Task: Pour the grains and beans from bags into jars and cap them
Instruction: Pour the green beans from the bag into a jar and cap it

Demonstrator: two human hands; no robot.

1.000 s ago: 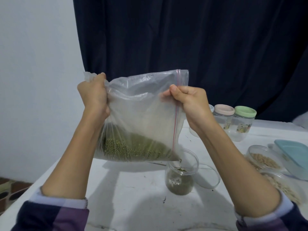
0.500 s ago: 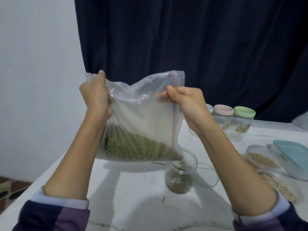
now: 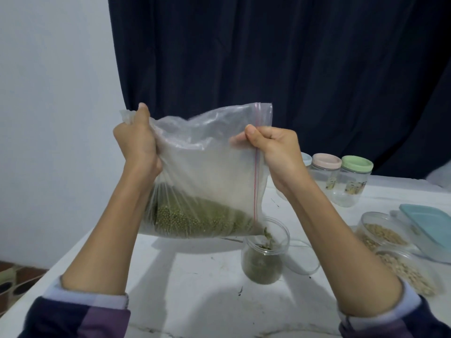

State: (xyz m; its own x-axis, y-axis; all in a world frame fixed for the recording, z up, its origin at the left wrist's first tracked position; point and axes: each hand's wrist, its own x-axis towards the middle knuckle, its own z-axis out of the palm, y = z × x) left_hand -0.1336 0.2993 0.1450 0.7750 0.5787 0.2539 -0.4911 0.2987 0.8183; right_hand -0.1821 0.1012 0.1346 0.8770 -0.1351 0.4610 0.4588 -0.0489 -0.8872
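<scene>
The left hand sits at about 9 o'clock from the frame's centre, its fingers curled tight around the bunched left corner of the bag. The clear zip bag hangs turned on its side above the table, its red zip line running top to bottom along the right edge. Green beans are heaped along the bag's lower edge, sloping down toward its lower right corner. At 3 o'clock from the bag's middle the right hand pinches the zip edge, thumb in front and fingers curled behind the plastic.

At 5 o'clock from the bag, right under its lower corner, stands the open jar, partly filled with green beans; a few beans blur between the corner and the jar's mouth. Just right of the jar a clear lid lies on the table. At 2 o'clock from the jar stand two capped jars, one pink-lidded and one green-lidded. At the right edge lie two open tubs of pale grain beside a blue-lidded box.
</scene>
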